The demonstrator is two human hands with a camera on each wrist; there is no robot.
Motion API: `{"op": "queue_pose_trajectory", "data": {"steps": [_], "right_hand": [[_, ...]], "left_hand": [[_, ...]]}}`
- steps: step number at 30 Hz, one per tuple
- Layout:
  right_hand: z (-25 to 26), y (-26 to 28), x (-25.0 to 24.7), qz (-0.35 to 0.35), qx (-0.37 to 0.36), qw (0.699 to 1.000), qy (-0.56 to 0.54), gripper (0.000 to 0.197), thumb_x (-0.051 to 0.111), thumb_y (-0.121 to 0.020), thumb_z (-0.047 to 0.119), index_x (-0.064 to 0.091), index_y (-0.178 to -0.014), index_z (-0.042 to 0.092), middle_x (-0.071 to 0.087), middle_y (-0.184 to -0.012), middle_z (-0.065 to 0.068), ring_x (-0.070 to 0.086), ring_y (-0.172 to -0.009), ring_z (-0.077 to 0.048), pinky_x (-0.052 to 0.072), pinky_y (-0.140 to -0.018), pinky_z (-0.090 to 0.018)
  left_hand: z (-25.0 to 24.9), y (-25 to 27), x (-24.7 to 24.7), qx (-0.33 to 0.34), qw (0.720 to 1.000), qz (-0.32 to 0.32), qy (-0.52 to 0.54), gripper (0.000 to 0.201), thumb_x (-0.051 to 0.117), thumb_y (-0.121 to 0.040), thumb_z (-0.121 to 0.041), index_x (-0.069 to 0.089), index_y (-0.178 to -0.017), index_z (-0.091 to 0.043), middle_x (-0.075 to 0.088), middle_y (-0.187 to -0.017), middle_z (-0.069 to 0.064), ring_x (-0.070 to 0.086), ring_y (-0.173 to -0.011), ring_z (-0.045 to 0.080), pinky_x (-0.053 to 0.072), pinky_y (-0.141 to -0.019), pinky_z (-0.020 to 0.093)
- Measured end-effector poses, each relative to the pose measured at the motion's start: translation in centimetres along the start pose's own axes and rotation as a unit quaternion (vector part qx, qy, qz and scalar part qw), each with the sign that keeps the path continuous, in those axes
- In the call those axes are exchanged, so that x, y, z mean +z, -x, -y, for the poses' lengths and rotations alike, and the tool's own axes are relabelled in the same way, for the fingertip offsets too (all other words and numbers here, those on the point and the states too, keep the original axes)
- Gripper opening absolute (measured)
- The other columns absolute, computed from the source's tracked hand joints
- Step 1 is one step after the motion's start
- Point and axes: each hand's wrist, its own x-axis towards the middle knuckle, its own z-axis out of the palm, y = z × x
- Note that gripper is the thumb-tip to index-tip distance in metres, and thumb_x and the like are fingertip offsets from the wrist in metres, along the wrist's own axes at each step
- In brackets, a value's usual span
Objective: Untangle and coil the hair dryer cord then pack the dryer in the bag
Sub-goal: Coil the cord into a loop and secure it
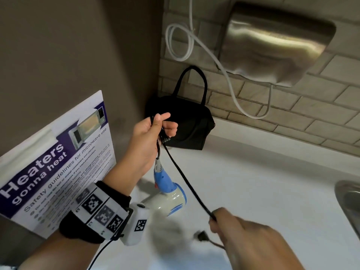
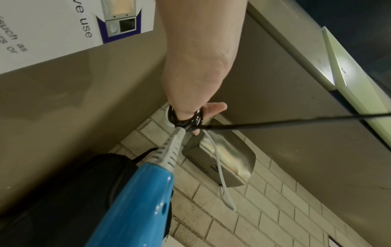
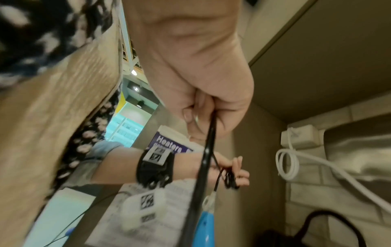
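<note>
A blue and white hair dryer (image 1: pixel 171 195) hangs by its black cord (image 1: pixel 185 178) above the white counter. My left hand (image 1: pixel 155 131) is raised in front of the bag and grips small loops of the cord near the dryer's grey strain relief (image 2: pixel 169 152). From there the cord runs taut down to my right hand (image 1: pixel 233 227), which pinches it low at the front. The plug (image 1: pixel 202 235) dangles just left of the right hand. A black handbag (image 1: pixel 187 121) with upright handles stands in the back corner of the counter.
A steel hand dryer (image 1: pixel 276 41) with a looped white cable (image 1: pixel 181 43) is mounted on the brick wall above the bag. A microwave safety poster (image 1: pixel 54 162) leans at the left. A steel sink rim (image 1: pixel 348 203) shows at the right edge of the counter (image 1: pixel 263 182).
</note>
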Motion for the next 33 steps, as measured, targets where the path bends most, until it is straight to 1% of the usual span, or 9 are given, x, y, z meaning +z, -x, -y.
{"op": "queue_pose_trajectory", "data": {"steps": [3,8,11,14,16,21,25,30,33], "right_hand": [[-0.5,-1.6,-3.3,-0.056,-0.006,0.998,0.002,0.015,0.039,-0.076,0.034,0.052,-0.075,0.028,0.05,-0.047,0.011,0.022,-0.042,-0.023,0.026,-0.029,-0.021],[-1.2,-4.9,-6.3,-0.141,-0.037,0.987,-0.073,0.024,0.034,-0.088,0.028,0.054,-0.082,0.015,0.043,-0.05,0.009,0.036,-0.034,-0.029,0.036,-0.028,-0.03],[-1.2,-7.4,-6.8,-0.179,-0.044,0.979,-0.086,0.029,0.033,-0.092,0.031,0.054,-0.085,0.011,0.037,-0.049,0.007,0.041,-0.038,-0.035,0.04,-0.033,-0.037],[-1.2,-10.0,-6.8,-0.221,-0.066,0.97,-0.076,0.029,0.034,-0.096,0.028,0.053,-0.086,0.009,0.029,-0.048,0.008,0.039,-0.041,-0.034,0.041,-0.038,-0.036],[-1.3,-11.8,-6.6,-0.235,-0.078,0.966,-0.076,0.033,0.032,-0.099,0.03,0.053,-0.087,0.007,0.036,-0.05,0.006,0.041,-0.042,-0.032,0.041,-0.042,-0.035],[-2.5,-16.2,-5.3,-0.251,-0.067,0.961,-0.097,0.031,0.032,-0.102,0.031,0.05,-0.092,0.007,0.052,-0.059,-0.004,0.049,-0.052,-0.036,0.045,-0.05,-0.041],[-4.2,-19.4,-3.0,-0.228,-0.025,0.969,-0.094,0.031,0.032,-0.102,0.032,0.05,-0.096,0.008,0.056,-0.065,-0.008,0.055,-0.059,-0.037,0.047,-0.053,-0.042],[-5.1,-20.7,1.4,-0.118,0.01,0.991,-0.055,0.026,0.033,-0.101,0.034,0.05,-0.103,0.014,0.067,-0.083,-0.012,0.063,-0.074,-0.038,0.045,-0.055,-0.037],[-4.7,-20.1,4.2,-0.041,0.011,0.999,-0.012,0.015,0.04,-0.099,0.026,0.048,-0.108,0.019,0.067,-0.087,-0.011,0.065,-0.079,-0.036,0.036,-0.056,-0.033]], "left_hand": [[0.2,0.2,0.3,-0.005,0.999,0.017,-0.035,0.028,0.034,-0.103,-0.021,0.059,-0.107,-0.01,0.07,-0.066,-0.003,0.063,-0.062,0.01,0.051,-0.092,0.038],[0.7,0.4,0.8,-0.011,0.995,0.043,-0.086,0.029,0.032,-0.104,-0.025,0.06,-0.106,-0.016,0.072,-0.068,-0.003,0.064,-0.062,0.009,0.049,-0.084,0.032],[0.8,0.5,1.0,-0.019,0.991,0.054,-0.122,0.035,0.031,-0.104,-0.026,0.058,-0.117,-0.009,0.072,-0.068,-0.003,0.064,-0.061,0.01,0.049,-0.073,0.026],[0.9,0.6,1.1,-0.018,0.986,0.067,-0.152,0.034,0.031,-0.104,-0.029,0.062,-0.108,-0.015,0.073,-0.069,-0.005,0.065,-0.06,0.01,0.049,-0.085,0.036],[1.0,0.9,1.1,-0.021,0.988,0.078,-0.134,0.033,0.031,-0.104,-0.029,0.062,-0.099,-0.019,0.073,-0.069,-0.001,0.064,-0.059,0.013,0.045,-0.09,0.045],[1.2,1.7,0.8,-0.048,0.985,0.139,-0.09,0.04,0.027,-0.104,-0.023,0.062,-0.095,-0.007,0.07,-0.07,0.008,0.061,-0.058,0.016,0.041,-0.103,0.056],[0.9,2.8,0.7,-0.052,0.974,0.21,-0.072,0.05,0.025,-0.103,-0.022,0.061,-0.077,-0.001,0.063,-0.059,0.003,0.059,-0.095,0.025,0.044,-0.102,0.046],[-0.1,3.3,1.0,-0.043,0.971,0.23,-0.05,0.049,0.027,-0.102,-0.021,0.05,-0.105,0.022,0.062,-0.06,0.0,0.05,-0.066,0.022,0.049,-0.098,0.037],[-0.7,3.0,1.1,-0.016,0.98,0.192,-0.048,0.043,0.028,-0.103,-0.017,0.057,-0.079,0.005,0.062,-0.059,-0.001,0.043,-0.089,0.034,0.049,-0.098,0.038]]}}
